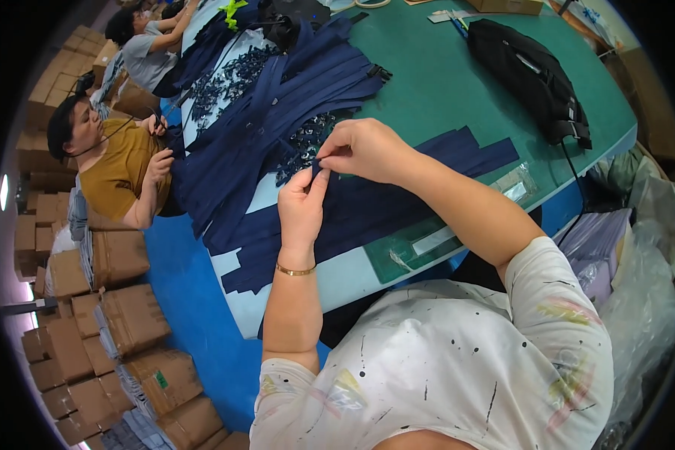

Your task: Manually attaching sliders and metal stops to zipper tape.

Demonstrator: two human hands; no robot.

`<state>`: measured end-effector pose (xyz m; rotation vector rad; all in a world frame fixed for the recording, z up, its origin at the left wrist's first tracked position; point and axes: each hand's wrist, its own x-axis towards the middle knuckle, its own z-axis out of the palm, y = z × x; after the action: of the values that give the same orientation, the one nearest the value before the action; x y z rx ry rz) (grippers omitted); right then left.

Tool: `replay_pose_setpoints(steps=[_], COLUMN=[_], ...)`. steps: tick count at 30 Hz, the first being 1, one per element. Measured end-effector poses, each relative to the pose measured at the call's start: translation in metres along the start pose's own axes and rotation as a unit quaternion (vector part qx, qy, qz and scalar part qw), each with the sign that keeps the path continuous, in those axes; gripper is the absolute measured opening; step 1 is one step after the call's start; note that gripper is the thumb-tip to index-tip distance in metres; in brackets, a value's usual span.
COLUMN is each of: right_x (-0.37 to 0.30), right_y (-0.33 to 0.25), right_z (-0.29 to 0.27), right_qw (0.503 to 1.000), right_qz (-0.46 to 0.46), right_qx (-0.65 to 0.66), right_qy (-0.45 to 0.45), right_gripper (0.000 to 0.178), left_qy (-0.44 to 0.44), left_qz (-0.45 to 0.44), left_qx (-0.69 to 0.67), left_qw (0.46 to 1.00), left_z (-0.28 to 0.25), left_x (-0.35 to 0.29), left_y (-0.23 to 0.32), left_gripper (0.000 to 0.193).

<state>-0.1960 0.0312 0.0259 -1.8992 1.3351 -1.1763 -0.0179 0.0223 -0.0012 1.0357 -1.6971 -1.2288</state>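
Observation:
My left hand (pixel 300 210) and my right hand (pixel 367 150) meet over the table, thumbs and fingertips pinched together. Between them is a small dark piece (pixel 317 166), mostly covered by the fingers; its kind is too small to make out. Just behind the hands lies a pile of small, shiny dark parts (pixel 307 141) that look like zipper sliders. Under my wrists a stack of long navy strips (pixel 352 217), which look like zipper tapes, runs across the table. A larger heap of navy strips (pixel 240 142) spreads to the left and farther back.
A black bag (pixel 529 79) stands at the table's (pixel 420 82) far right. More small dark parts (pixel 229 82) lie farther back. Clear plastic packets (pixel 516 182) rest by the right edge. A co-worker in a mustard shirt (pixel 120 172) faces me across the left edge. Cardboard boxes (pixel 131 319) are stacked left.

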Motion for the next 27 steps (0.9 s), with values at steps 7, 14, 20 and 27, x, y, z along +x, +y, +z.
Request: replay_pose_setpoints(steps=[7, 14, 20, 27], right_x=[0.002, -0.002, -0.004, -0.001], right_y=[0.005, -0.001, -0.005, 0.002], right_z=[-0.002, 0.001, 0.002, 0.002], right_qw=[0.993, 1.000, 0.998, 0.998], right_qz=[0.074, 0.001, 0.002, 0.011], right_qx=[0.086, -0.031, -0.060, -0.063], right_qy=[-0.031, 0.002, -0.017, 0.000], right_gripper=[0.015, 0.014, 0.013, 0.014], left_qy=[-0.025, -0.020, -0.023, -0.003], left_qz=[-0.059, 0.002, 0.019, 0.016], left_qx=[-0.058, -0.007, 0.059, 0.066], left_qw=[0.996, 1.000, 0.998, 0.998], left_z=[-0.002, -0.002, -0.005, 0.000], left_x=[0.002, 0.002, 0.002, 0.003], left_y=[-0.006, -0.010, -0.008, 0.002], left_gripper=[0.016, 0.018, 0.015, 0.014])
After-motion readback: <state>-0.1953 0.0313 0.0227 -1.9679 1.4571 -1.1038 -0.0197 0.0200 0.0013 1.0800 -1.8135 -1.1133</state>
